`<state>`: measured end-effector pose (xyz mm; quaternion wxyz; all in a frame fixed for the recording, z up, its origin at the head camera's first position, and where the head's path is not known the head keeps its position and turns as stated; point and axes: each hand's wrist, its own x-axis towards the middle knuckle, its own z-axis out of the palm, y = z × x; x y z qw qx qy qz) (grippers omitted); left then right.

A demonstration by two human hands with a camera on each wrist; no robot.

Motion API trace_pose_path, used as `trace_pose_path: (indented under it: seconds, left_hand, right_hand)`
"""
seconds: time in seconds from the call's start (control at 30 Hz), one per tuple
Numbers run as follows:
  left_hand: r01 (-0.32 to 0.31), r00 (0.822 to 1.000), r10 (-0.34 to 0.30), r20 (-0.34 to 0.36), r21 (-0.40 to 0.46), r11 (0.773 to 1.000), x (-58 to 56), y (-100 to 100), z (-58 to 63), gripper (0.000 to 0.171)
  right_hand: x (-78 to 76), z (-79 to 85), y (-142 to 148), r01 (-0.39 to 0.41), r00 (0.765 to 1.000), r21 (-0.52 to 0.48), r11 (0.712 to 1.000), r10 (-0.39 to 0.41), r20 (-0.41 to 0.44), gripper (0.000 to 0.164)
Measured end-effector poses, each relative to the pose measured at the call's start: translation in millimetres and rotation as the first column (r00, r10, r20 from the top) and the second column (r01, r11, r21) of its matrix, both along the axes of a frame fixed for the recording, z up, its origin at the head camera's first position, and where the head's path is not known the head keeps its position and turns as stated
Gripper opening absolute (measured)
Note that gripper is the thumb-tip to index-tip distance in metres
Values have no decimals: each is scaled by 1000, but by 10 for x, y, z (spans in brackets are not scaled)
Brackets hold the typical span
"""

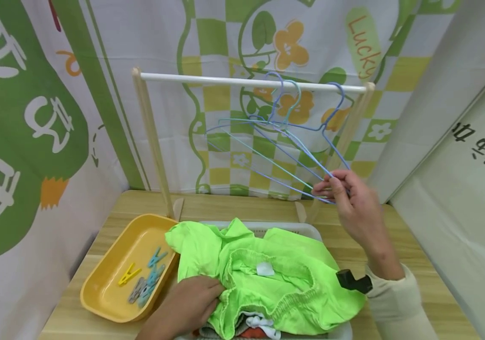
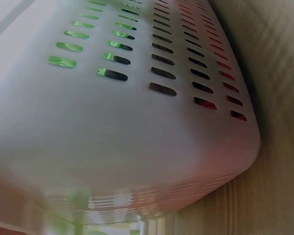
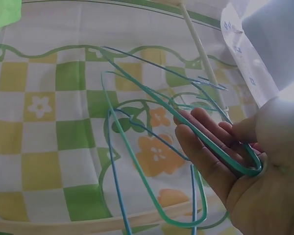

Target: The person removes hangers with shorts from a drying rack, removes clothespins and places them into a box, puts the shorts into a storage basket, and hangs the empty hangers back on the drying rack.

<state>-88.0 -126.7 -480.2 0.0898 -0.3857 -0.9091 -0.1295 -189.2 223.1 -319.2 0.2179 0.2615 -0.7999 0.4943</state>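
Bright green shorts (image 1: 268, 293) with an elastic waistband and a white label lie over a light plastic basket (image 2: 137, 117). My left hand (image 1: 195, 302) holds the shorts at the left of the waistband, its fingertips partly hidden by fabric. My right hand (image 1: 355, 203) grips the right corner of a thin wire clothes hanger (image 1: 306, 148), the fingers curled round it. In the right wrist view, a green-looking hanger (image 3: 215, 142) crosses the palm of that hand. Three hangers, blue and teal, hook over the white rail (image 1: 217, 80), their frames overlapping.
At left stands a yellow tray (image 1: 98, 264) with several clothespins (image 1: 153, 278) in it. The rail's wooden posts (image 1: 153, 141) rise from the wooden tabletop (image 1: 421, 293). Other clothes (image 1: 259, 326) show under the shorts. A patterned curtain (image 1: 225, 38) hangs behind.
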Motion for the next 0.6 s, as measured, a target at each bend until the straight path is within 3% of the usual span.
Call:
trace_pose_path:
  seconds: [0.17, 0.33, 0.5, 0.6]
  left_hand:
    - [12, 1000, -12, 18, -33, 999, -21, 10, 1, 7]
    - [29, 1000, -28, 6, -42, 999, -37, 18, -6, 7]
    - [42, 999, -42, -18, 11, 999, -31, 3, 1, 7]
    - [66, 998, -68, 17, 88, 994, -20, -44, 40, 13]
  right_hand:
    - [5, -75, 10, -37, 999, 32, 999, 36, 28, 19]
    - [28, -115, 45, -22, 998, 50, 999, 19, 62, 19]
    - [91, -150, 141, -21, 993, 93, 995, 10, 115, 25]
    - [179, -191, 217, -20, 992, 137, 990, 3, 123, 32]
